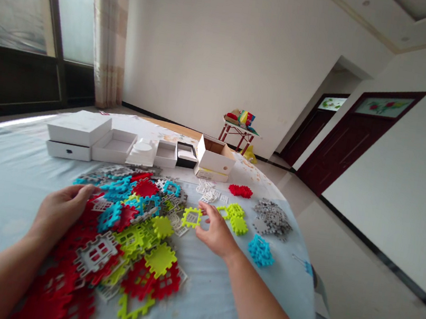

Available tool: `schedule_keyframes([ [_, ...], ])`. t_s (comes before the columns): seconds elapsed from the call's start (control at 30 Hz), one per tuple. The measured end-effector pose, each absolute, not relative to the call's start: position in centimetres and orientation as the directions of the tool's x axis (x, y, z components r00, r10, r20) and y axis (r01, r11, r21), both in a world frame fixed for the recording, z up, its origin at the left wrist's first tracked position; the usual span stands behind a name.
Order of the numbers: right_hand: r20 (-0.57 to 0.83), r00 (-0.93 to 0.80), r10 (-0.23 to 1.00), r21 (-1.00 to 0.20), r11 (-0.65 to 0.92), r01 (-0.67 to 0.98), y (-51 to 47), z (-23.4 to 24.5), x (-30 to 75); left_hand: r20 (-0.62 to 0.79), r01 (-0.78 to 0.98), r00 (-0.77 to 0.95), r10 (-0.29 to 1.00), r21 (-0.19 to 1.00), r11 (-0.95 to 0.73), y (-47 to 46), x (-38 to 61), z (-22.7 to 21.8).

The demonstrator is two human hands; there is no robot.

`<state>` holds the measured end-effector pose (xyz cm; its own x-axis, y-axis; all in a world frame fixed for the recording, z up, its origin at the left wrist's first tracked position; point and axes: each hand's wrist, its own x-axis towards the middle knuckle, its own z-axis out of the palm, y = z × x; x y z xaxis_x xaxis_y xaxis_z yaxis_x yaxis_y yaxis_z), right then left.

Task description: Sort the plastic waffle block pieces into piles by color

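Observation:
My right hand point(218, 230) pinches a lime-green toothed frame tile point(184, 223) at its right edge, with a pale window lattice in its middle. At the left side of a mixed heap, my left hand point(58, 207) has its thumb and finger closed at the edge of a red building tile point(90, 206) with a white window insert point(100, 203). Between the hands lies the heap of interlocking tiles: red tiles point(54, 282), green tiles point(161, 259), blue tiles point(117, 188) and a grey window tile point(98, 254). Part of the heap is hidden behind my left hand.
Sorted piles lie at the right: grey tiles point(273, 217), blue tiles point(261, 250), green tiles point(239, 219), red tiles point(240, 191) and white window inserts point(208, 190). White boxes point(79, 129) and an open carton point(215, 160) stand behind the heap. The cloth-covered table point(263, 305) has a rounded right edge.

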<state>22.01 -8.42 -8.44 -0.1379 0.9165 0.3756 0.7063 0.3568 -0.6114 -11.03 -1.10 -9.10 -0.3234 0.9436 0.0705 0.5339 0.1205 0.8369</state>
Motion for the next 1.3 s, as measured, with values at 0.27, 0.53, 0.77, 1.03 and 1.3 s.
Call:
schedule_keyframes([
  [0.27,0.285,-0.218,0.933,-0.562,0.347,0.751,-11.1,-7.3,23.6,0.068,0.537,-0.34,0.938,0.833,0.134,-0.8,-11.3,-9.6],
  [0.53,0.165,-0.256,0.952,-0.494,0.305,0.814,-11.6,-8.7,24.1,0.045,0.532,-0.344,0.938,0.832,0.155,-1.0,-11.1,-9.4],
  [0.77,0.276,-0.155,0.949,-0.365,0.253,0.896,-9.0,-7.3,26.7,0.036,0.53,-0.343,0.939,0.832,0.161,-0.8,-11.4,-9.8],
  [1.03,0.199,-0.007,0.98,-0.247,0.057,0.967,-5.0,-7.4,30.3,0.054,0.548,-0.333,0.941,0.824,0.146,-0.1,-11.9,-10.6],
  [1.3,0.245,-0.031,0.969,-0.224,0.088,0.971,-4.6,-8.4,30.4,0.042,0.54,-0.353,0.935,0.825,0.167,-0.2,-11.7,-10.3],
])
